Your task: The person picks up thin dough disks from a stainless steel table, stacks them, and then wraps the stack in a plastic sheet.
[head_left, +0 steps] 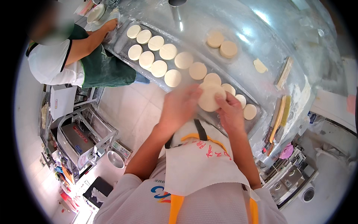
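My right hand grips a flat round disc of pale dough by its right edge, thumb on top. Motion smears my left hand at the disc's left edge; whether its fingers hold the dough cannot be made out. Below the held disc lies a long metal tray with rows of similar dough discs. The held disc and my hands hide part of the tray's right half.
Two more dough discs and a dough scrap lie on the floured metal table. Brushes rest at the right. A metal cup stands at the back. At far left, a co-worker in a green apron reaches toward bowls.
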Demonstrator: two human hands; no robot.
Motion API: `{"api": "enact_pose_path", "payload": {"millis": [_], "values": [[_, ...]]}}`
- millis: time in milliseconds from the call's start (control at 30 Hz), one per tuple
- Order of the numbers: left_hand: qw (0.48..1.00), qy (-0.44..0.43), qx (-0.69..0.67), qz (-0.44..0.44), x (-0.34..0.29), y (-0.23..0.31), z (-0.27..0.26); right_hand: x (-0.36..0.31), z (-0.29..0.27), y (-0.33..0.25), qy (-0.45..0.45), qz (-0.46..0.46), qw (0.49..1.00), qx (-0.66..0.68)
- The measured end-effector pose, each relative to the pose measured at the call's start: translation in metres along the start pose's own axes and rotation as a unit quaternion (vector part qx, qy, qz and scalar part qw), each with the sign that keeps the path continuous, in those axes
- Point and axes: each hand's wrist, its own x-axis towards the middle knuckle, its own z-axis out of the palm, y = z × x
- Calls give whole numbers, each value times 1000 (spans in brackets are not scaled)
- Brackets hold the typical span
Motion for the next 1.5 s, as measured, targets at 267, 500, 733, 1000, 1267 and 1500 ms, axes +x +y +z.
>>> {"api": "enact_pose_path", "payload": {"millis": [267,500,733,1000,1267,1500], "values": [[999,-31,-40,-15,34,-89,-11,7,-6,-60,-13,-68,980,-188],[890,-236,-391,-18,84,-33,2,-8,29,-72,-129,-84,866,-475],[926,-366,-94,-5,62,-8,-18,-1,39,-81,-103,-111,828,-540],[972,-181,-143,-40,27,7,4,5,-1,1,-92,57,991,83],[982,-44,-115,140,8,29,16,8,-1,12,-63,-58,993,83],[926,-53,-371,-37,22,-22,-3,15,-22,-38,-35,-95,994,-50]]}}
